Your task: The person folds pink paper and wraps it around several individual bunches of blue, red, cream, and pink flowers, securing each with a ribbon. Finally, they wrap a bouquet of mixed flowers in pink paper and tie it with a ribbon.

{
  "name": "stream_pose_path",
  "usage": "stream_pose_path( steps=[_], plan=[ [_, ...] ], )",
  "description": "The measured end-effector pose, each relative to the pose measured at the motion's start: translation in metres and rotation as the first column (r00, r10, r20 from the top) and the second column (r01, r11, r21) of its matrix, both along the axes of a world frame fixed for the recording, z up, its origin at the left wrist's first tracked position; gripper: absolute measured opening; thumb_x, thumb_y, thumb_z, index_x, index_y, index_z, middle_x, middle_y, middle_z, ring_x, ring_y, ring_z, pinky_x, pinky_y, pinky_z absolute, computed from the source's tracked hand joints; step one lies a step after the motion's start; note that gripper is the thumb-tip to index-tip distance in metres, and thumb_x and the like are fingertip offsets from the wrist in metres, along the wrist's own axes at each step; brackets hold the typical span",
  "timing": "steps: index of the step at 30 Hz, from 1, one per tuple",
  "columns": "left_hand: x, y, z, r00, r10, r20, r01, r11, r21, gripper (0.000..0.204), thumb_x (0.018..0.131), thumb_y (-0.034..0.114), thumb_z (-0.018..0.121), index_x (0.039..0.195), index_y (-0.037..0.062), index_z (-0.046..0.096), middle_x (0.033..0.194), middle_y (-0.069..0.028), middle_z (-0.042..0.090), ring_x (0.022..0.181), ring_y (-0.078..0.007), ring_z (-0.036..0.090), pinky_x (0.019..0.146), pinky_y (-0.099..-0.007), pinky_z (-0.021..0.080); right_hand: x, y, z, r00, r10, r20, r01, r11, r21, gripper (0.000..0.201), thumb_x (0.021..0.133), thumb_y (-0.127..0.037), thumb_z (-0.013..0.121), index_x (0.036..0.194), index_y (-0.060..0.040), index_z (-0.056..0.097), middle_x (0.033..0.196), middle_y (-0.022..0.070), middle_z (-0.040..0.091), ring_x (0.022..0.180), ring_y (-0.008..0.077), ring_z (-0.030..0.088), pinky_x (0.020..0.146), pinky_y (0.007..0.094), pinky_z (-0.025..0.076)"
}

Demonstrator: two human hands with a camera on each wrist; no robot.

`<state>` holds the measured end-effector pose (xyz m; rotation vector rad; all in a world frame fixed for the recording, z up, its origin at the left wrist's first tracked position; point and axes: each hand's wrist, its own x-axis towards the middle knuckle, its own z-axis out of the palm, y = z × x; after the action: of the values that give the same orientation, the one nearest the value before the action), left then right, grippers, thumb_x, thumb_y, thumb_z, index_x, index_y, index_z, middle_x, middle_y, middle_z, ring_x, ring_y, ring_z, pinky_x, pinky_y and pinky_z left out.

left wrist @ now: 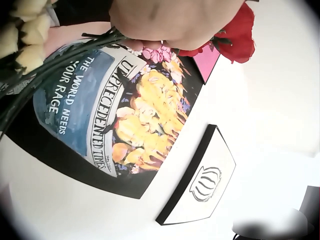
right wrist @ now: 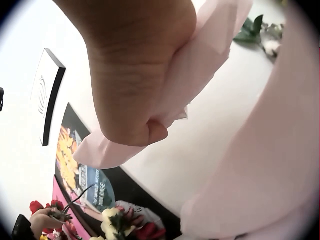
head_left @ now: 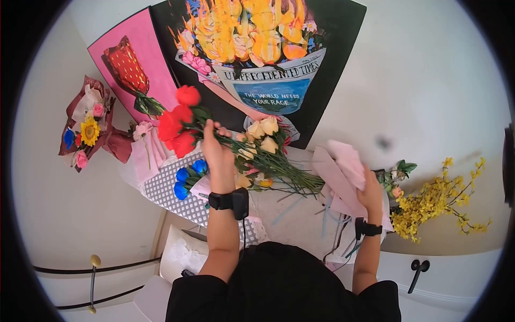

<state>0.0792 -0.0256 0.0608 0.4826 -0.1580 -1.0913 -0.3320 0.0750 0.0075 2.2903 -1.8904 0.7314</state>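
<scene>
My left hand (head_left: 217, 155) grips the green stems of several red roses (head_left: 179, 126); in the left wrist view the stems (left wrist: 60, 57) run out below the curled hand (left wrist: 175, 20), with a red bloom (left wrist: 240, 37) past it. Pale pink wrapping paper (head_left: 343, 161) is pinched in my right hand (head_left: 371, 193); the right wrist view shows the hand (right wrist: 135, 85) curled round the folded paper (right wrist: 195, 70). Cream roses (head_left: 263, 134) lie between the hands, their long stems pointing toward the paper.
Blue roses (head_left: 185, 180) lie at the left on a patterned cloth (head_left: 166, 188). A wrapped bouquet (head_left: 88, 129) hangs far left. Two paintings, one of a bouquet (head_left: 268, 70) and one pink (head_left: 137, 70), stand behind. Yellow blossom (head_left: 424, 212) is at the right.
</scene>
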Motion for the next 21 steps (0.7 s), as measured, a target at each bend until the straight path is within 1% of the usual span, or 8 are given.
stream_pose_path(
  steps=[3, 5, 7, 9, 13, 14, 19, 21],
  plan=[
    [-0.038, 0.005, -0.022, 0.988, -0.152, 0.025, 0.15, 0.986, 0.077, 0.013, 0.085, 0.016, 0.059, 0.082, 0.0059, 0.05, 0.071, -0.0009, 0.05, 0.06, -0.0089, 0.047, 0.052, -0.0242, 0.04, -0.026, 0.003, -0.009, 0.986, -0.16, 0.041, 0.16, 0.987, 0.006, 0.067, 0.066, -0.012, 0.059, 0.129, -0.0058, 0.037, 0.107, 0.0184, 0.053, 0.094, 0.0372, 0.054, 0.07, 0.0441, 0.046],
    [-0.072, 0.003, -0.052, 0.962, -0.135, 0.236, 0.089, 0.977, 0.195, 0.014, 0.082, 0.012, 0.061, 0.091, 0.0055, 0.052, 0.075, -0.001, 0.052, 0.062, -0.0095, 0.05, 0.051, -0.0243, 0.042, -0.03, 0.003, -0.018, 0.976, -0.215, 0.032, 0.216, 0.976, -0.021, 0.069, 0.067, -0.013, 0.06, 0.13, -0.0048, 0.036, 0.107, 0.0184, 0.053, 0.094, 0.037, 0.054, 0.072, 0.0435, 0.046],
    [-0.102, 0.001, -0.09, 0.965, -0.151, 0.215, 0.108, 0.974, 0.198, 0.038, 0.079, 0.006, 0.064, 0.113, 0.0026, 0.047, 0.104, -0.0043, 0.053, 0.091, -0.0149, 0.053, 0.079, -0.0283, 0.044, -0.028, 0.004, -0.018, 0.963, -0.27, 0.026, 0.271, 0.961, -0.051, 0.07, 0.067, -0.015, 0.061, 0.131, -0.0037, 0.034, 0.108, 0.0184, 0.053, 0.094, 0.0369, 0.053, 0.075, 0.0428, 0.045],
    [-0.116, 0.006, -0.115, 0.942, -0.179, 0.283, 0.103, 0.959, 0.263, 0.043, 0.079, 0.006, 0.065, 0.116, 0.0033, 0.044, 0.11, -0.0047, 0.052, 0.098, -0.0157, 0.05, 0.084, -0.0288, 0.041, -0.011, 0.007, -0.01, 0.921, -0.377, -0.094, 0.387, 0.913, 0.128, 0.074, 0.067, -0.022, 0.063, 0.132, -0.0013, 0.032, 0.111, 0.0182, 0.051, 0.099, 0.0362, 0.05, 0.078, 0.0452, 0.043],
    [-0.108, 0.011, -0.12, 0.898, -0.314, 0.308, 0.228, 0.931, 0.284, 0.057, 0.079, 0.005, 0.063, 0.128, 0.0085, 0.033, 0.123, -0.0043, 0.045, 0.108, -0.0171, 0.045, 0.092, -0.0299, 0.036, -0.002, 0.007, -0.022, 0.929, -0.363, -0.076, 0.37, 0.917, 0.146, 0.079, 0.067, -0.029, 0.065, 0.132, 0.0, 0.031, 0.114, 0.0187, 0.049, 0.107, 0.0371, 0.045, 0.083, 0.0477, 0.039],
    [-0.105, 0.013, -0.118, 0.876, -0.388, 0.286, 0.316, 0.91, 0.268, 0.059, 0.079, 0.005, 0.063, 0.129, 0.0094, 0.031, 0.126, -0.0037, 0.043, 0.11, -0.0172, 0.044, 0.093, -0.0304, 0.035, 0.0, 0.002, -0.027, 0.944, -0.322, -0.074, 0.327, 0.943, 0.062, 0.079, 0.067, -0.031, 0.065, 0.132, -0.0001, 0.031, 0.116, 0.0194, 0.048, 0.109, 0.0378, 0.044, 0.086, 0.0484, 0.038],
    [-0.117, 0.039, -0.081, 0.916, -0.348, 0.199, 0.295, 0.922, 0.251, 0.055, 0.081, 0.004, 0.057, 0.13, 0.008, 0.032, 0.126, -0.0027, 0.042, 0.113, -0.0168, 0.041, 0.096, -0.0302, 0.03, 0.057, -0.022, -0.012, 0.981, -0.132, -0.14, 0.108, 0.98, -0.17, 0.07, 0.069, -0.024, 0.064, 0.129, 0.0004, 0.035, 0.121, 0.0222, 0.044, 0.112, 0.041, 0.04, 0.093, 0.0479, 0.033],
    [-0.12, 0.042, -0.073, 0.918, -0.362, 0.161, 0.315, 0.914, 0.256, 0.055, 0.081, 0.004, 0.055, 0.13, 0.0078, 0.032, 0.126, -0.0025, 0.042, 0.114, -0.0167, 0.04, 0.097, -0.0301, 0.029, 0.085, -0.034, -0.023, 0.98, 0.199, -0.002, -0.195, 0.961, -0.195, 0.065, 0.069, -0.022, 0.064, 0.125, 0.001, 0.038, 0.124, 0.024, 0.041, 0.115, 0.0417, 0.038, 0.097, 0.0478, 0.031]
  ],
)
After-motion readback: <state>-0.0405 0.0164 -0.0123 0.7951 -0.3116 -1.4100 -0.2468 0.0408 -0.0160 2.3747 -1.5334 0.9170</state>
